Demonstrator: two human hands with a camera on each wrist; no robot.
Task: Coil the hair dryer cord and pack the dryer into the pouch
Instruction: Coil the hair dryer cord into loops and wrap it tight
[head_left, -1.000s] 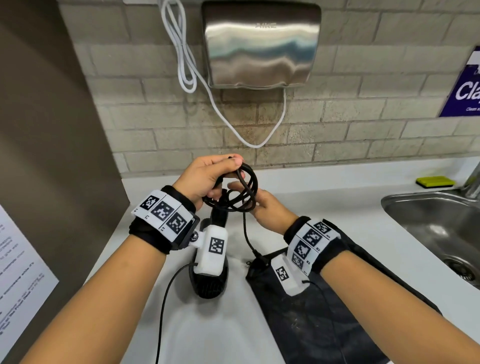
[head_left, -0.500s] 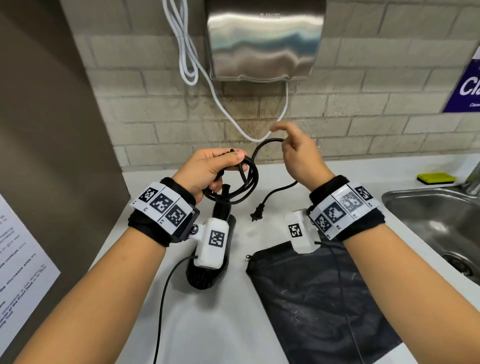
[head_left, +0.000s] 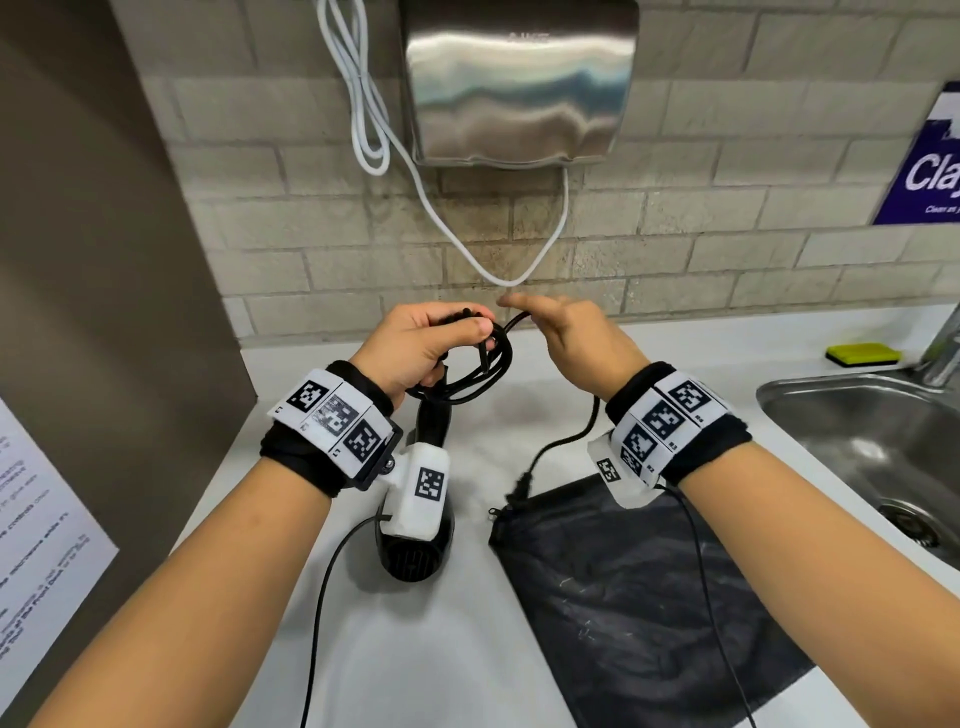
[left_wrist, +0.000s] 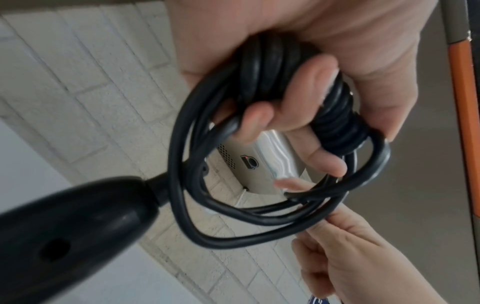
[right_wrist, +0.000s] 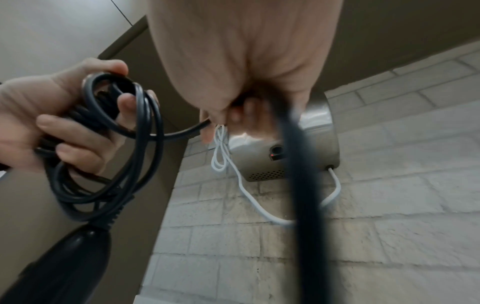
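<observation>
My left hand (head_left: 431, 338) grips several loops of the black dryer cord (head_left: 480, 371), fingers curled round the bundle (left_wrist: 272, 82). The black hair dryer (head_left: 415, 545) hangs below that hand, its barrel end near the white counter. Just right of the coil, my right hand (head_left: 550, 325) pinches the cord's free length (right_wrist: 182, 133) near the fingertips. The remaining cord runs down under my right wrist to the plug (head_left: 522, 486), which hangs over the top edge of the black pouch (head_left: 634, 597). The pouch lies flat on the counter to the right of the dryer.
A steel hand dryer (head_left: 519, 83) with a white cable (head_left: 363, 114) is mounted on the brick wall ahead. A steel sink (head_left: 872, 447) sits at the right, with a yellow-green sponge (head_left: 862, 354) behind it. A brown partition (head_left: 104, 260) bounds the left.
My right hand has come down and left from its raised position, bringing the cord's free length back beside the coil in my left hand. The plug now hangs lower, at the pouch's top edge.
</observation>
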